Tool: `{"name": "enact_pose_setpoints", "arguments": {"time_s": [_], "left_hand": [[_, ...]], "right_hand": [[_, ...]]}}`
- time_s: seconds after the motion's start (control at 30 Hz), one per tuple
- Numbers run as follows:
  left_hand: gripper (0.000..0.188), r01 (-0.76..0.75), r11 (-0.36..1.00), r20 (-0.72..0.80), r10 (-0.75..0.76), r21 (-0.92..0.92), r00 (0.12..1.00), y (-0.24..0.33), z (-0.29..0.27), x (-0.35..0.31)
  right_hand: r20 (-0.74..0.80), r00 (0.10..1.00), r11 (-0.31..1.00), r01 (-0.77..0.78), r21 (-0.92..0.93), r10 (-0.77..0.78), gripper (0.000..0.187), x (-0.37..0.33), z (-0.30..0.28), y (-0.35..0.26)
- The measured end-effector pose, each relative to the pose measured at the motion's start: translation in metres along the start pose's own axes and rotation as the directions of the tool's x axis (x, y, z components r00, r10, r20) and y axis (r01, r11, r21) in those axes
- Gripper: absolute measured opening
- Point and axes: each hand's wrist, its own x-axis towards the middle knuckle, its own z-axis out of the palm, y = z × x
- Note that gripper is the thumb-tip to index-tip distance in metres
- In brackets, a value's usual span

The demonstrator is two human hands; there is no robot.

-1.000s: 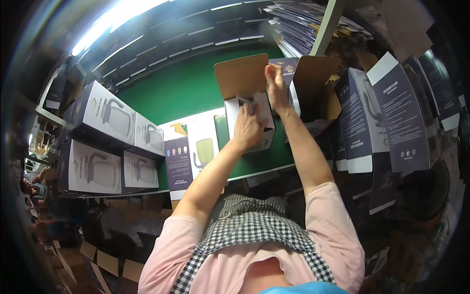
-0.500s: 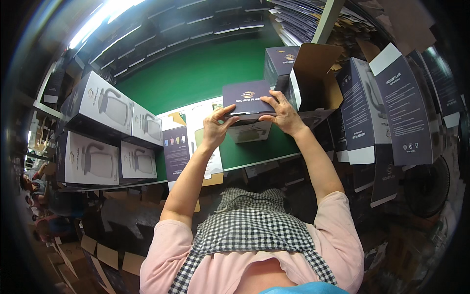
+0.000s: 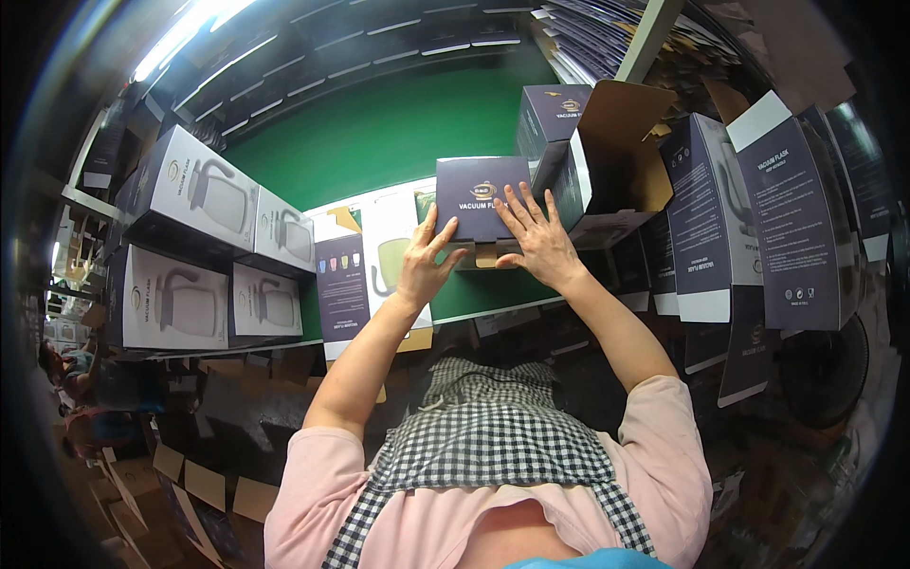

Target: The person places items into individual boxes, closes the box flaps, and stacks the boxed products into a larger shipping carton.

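Observation:
A dark purple vacuum flask carton stands on the green table in front of me, its top panel facing up. My right hand lies on the right part of that panel, fingers spread. At the carton's near left corner, my left hand touches it with the fingertips, thumb held apart. Between my thumbs a small patch of bare brown cardboard shows on the near side. Just right of it stands another carton with its brown flap raised; its inside is mostly hidden.
White and grey flask cartons are stacked at the left. A flattened carton sheet lies on the green table beside my left arm. Cartons stand at the right, and flat sheets are piled at the back.
The carton's top panel has been pressed down and shows more squarely. My right hand has gone from gripping its edge to lying spread on top; my left fingers have loosened.

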Motion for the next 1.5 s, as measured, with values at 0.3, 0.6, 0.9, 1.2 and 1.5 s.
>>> {"name": "enact_pose_setpoints", "arguments": {"time_s": [0.3, 0.6, 0.9, 1.2, 1.5], "left_hand": [[0.029, -0.261, 0.948, 0.201, 0.223, 0.185, 0.954, 0.021, -0.015, 0.044], [0.021, 0.316, 0.942, 0.132, -0.301, -0.112, 0.945, -0.002, 0.009, 0.064], [0.059, 0.654, 0.563, 0.357, -0.553, -0.505, 0.752, -0.027, 0.03, 0.059], [0.068, 0.71, 0.459, 0.428, -0.578, -0.534, 0.695, -0.029, 0.026, 0.058], [0.089, 0.834, 0.208, 0.632, -0.567, -0.511, 0.529, -0.027, 0.014, 0.078]], "right_hand": [[-0.293, 0.954, 0.88, 0.09, 0.467, 0.058, 0.049, -0.015, 0.005, -0.016], [-0.552, 0.826, 0.974, 0.021, 0.225, 0.11, 0.016, -0.012, 0.045, -0.034], [-0.499, 0.857, 0.981, -0.033, 0.193, 0.127, 0.022, -0.007, 0.04, -0.042], [-0.564, 0.776, 0.923, -0.062, 0.381, 0.284, 0.032, 0.0, 0.044, -0.045], [-0.381, 0.664, 0.65, -0.209, 0.731, 0.643, 0.092, 0.032, 0.039, -0.026]]}}
